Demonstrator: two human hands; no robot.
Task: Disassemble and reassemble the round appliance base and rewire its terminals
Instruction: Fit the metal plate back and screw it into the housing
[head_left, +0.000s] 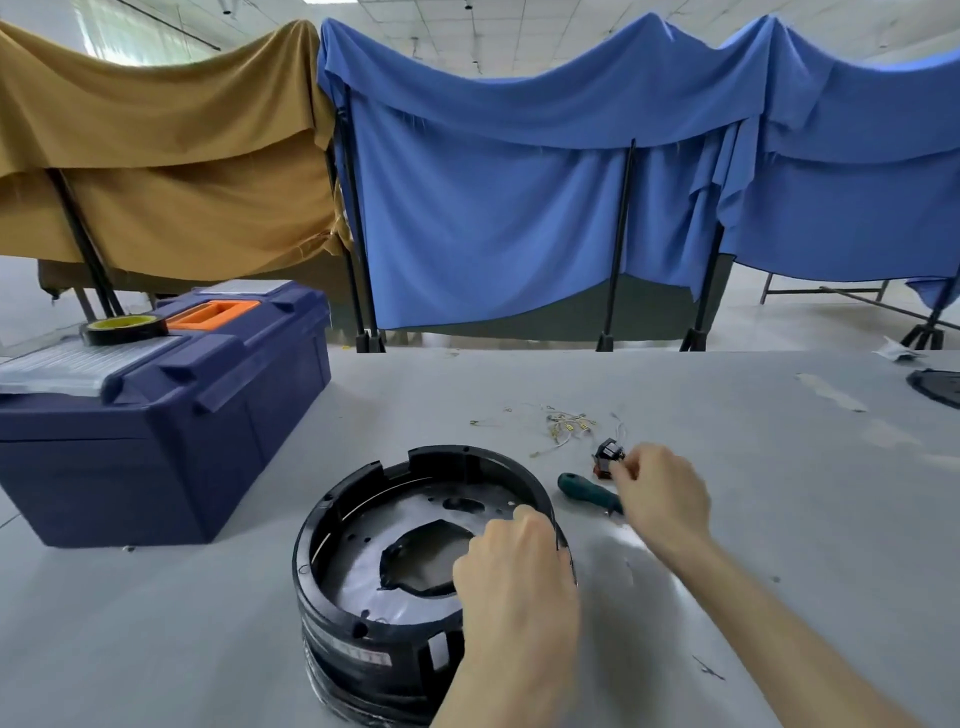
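The base sits on the worktop close in front of the person, open side up, with a shiny metal plate and a large cut-out showing inside its black plastic ring. The left grip is curled over the right side of the rim, fingers inside and palm outside, steadying it. The right grip reaches just past the screwdriver and pinches a black part between its fingertips; the loose wires lie a little beyond. The base looks rigid and fairly light, a hollow shell with slots and notches, so it would likely slide on the smooth worktop unless held. The thick rim seems the safest place to take it, away from the plate's cut edges. The black part looks small and hard, easy to drop, and best held by its body rather than by any terminals. The wires look thin and limp and would probably tangle.
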